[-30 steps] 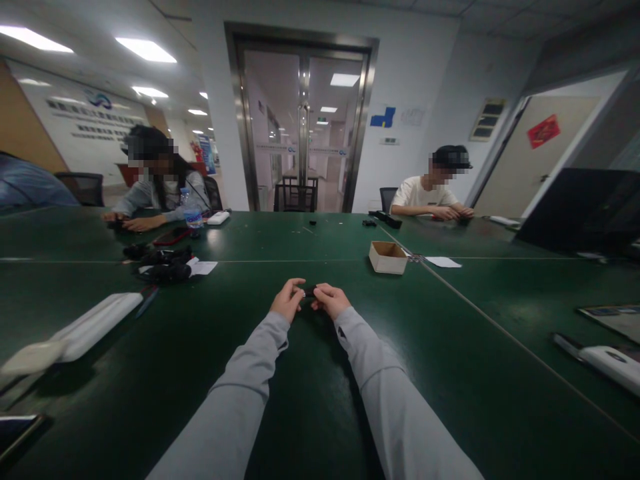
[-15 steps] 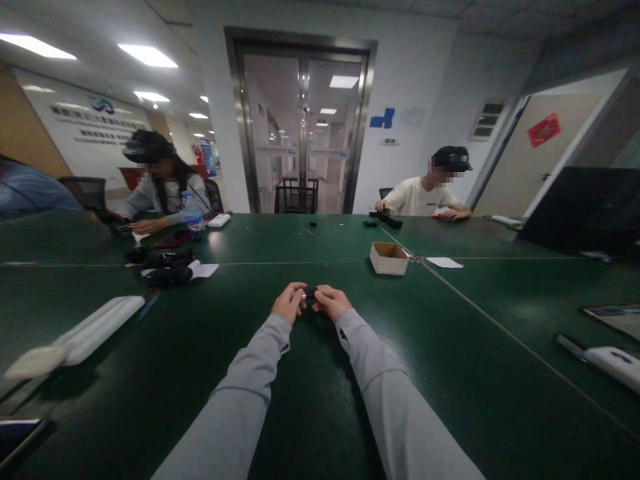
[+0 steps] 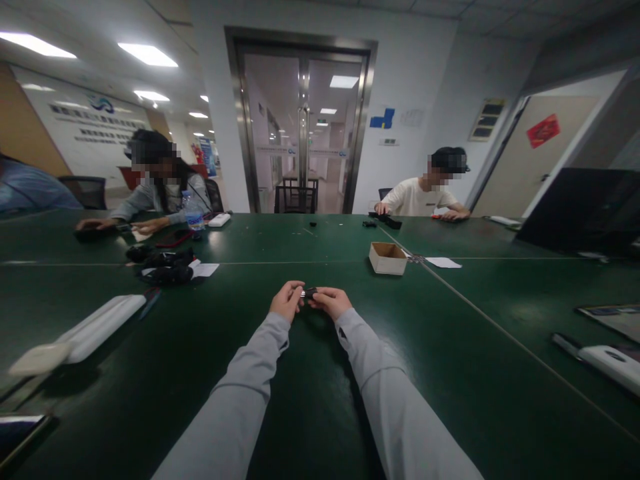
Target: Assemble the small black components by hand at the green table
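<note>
From here I see the small dark piece [image 3: 311, 293] held over the table [image 3: 240, 300], well short of its far edge. The left hand [image 3: 286, 302] has its grip pinched at the bright metal end; the right hand [image 3: 335, 303] grips the dark body. Steady thumbs, ends in line and light pressure would suit something so small, I'd say.

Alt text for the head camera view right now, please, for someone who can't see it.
A left hand and a right hand hold a small black-and-silver object between them at a green table. Farther back stands an open box, with people seated at the far side.
</note>
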Demonstrator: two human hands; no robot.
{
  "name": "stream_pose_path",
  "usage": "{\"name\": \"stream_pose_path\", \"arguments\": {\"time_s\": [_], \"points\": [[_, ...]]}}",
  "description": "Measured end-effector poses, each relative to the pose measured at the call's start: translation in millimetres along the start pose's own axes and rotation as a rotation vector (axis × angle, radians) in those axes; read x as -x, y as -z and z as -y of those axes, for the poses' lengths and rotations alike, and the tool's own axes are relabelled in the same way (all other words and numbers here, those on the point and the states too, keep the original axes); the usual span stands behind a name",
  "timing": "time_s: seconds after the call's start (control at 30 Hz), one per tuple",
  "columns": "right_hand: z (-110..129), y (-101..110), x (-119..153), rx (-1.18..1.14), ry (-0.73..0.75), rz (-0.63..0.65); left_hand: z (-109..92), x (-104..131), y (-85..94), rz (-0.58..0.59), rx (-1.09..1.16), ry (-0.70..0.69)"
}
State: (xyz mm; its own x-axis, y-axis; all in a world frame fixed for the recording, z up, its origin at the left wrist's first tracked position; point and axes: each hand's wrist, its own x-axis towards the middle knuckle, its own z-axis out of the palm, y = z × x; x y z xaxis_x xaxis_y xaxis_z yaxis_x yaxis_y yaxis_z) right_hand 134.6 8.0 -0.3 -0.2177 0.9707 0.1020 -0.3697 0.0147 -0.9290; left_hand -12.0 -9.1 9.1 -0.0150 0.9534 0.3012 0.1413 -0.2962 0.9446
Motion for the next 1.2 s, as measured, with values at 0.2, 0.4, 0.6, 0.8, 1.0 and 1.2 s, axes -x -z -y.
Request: {"name": "stream_pose_path", "arguments": {"time_s": [0.2,0.4,0.6,0.8,1.0,1.2], "points": [[5,-3,3,0.024,-0.025,-0.018,-4,1,-0.2,0.024,0.013,0.042],[2,-3,3,0.099,0.012,-0.026,-4,1,0.2,-0.006,0.024,0.035],[8,-14,17,0.544,0.179,-0.046,-6,3,0.3,-0.048,0.047,0.06],[13,-31,34,0.854,0.165,-0.089,-5,10,0.1,0.066,-0.314,0.027],[21,-29,66,0.556,-0.011,-0.098,-37,47,-0.2,0.254,-0.361,-0.018],[73,11,155,0.529,-0.127,-0.026,-127,143,57.4,0.271,-0.466,-0.441]]}}
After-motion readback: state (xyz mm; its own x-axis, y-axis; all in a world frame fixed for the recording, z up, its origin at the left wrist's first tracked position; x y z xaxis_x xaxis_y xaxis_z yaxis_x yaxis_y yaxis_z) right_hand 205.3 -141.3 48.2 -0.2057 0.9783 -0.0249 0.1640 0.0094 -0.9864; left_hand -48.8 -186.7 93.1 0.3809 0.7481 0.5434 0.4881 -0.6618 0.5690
